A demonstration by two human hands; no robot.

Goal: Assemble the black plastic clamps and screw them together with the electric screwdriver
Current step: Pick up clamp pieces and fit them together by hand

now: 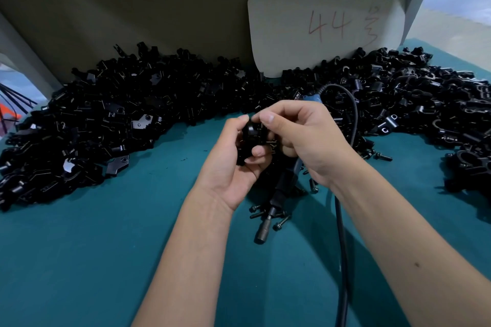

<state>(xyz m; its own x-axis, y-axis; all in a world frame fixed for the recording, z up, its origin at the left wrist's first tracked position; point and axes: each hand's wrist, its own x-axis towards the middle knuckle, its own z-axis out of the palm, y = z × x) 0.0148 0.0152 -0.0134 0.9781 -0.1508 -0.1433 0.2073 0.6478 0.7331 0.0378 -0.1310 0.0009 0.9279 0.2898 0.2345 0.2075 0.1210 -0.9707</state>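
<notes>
both hands mostly hide the black clamp they hold.

glossy black plastic clamps, teal cloth table

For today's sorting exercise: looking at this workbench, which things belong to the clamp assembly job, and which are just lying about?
Part of the job:
- black clamp gripped by the left hand and right hand
- electric screwdriver lying on the table
- loose screws
- pile of clamp parts

Just lying about:
- white card marked 44
- teal table cover
</notes>
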